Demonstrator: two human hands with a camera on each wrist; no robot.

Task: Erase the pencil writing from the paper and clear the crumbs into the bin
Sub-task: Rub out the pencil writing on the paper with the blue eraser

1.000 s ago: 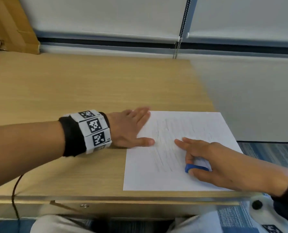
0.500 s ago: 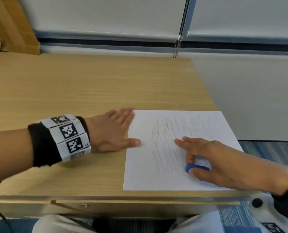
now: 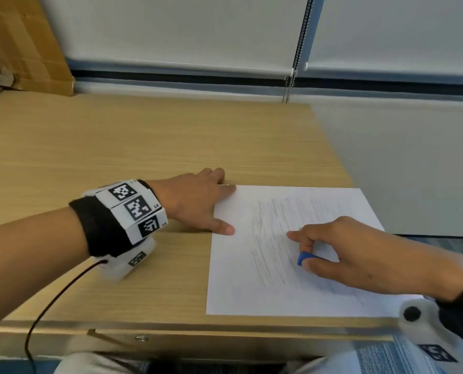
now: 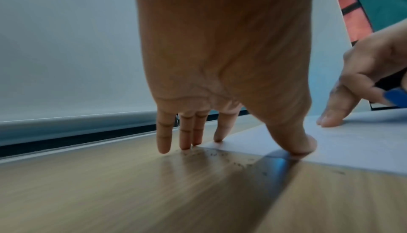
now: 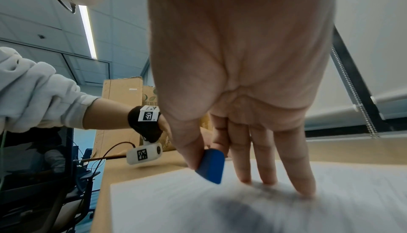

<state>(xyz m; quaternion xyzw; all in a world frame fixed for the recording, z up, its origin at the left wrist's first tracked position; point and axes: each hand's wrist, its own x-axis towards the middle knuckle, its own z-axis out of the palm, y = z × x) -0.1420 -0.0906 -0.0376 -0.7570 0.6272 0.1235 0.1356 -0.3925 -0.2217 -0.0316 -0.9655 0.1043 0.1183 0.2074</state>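
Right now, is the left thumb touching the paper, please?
Touching: the left wrist view shows the left hand's thumb tip pressed on the paper's edge.

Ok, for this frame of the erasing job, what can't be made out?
- Bin: in no view.
- Pencil writing: too faint and blurred in the head view to read.
- Eraser: its far side is hidden by the right hand.
- Paper: smeared by blur and shadow in the right wrist view.

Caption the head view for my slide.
Left hand steadies the paper while right hand pinches a blue eraser.
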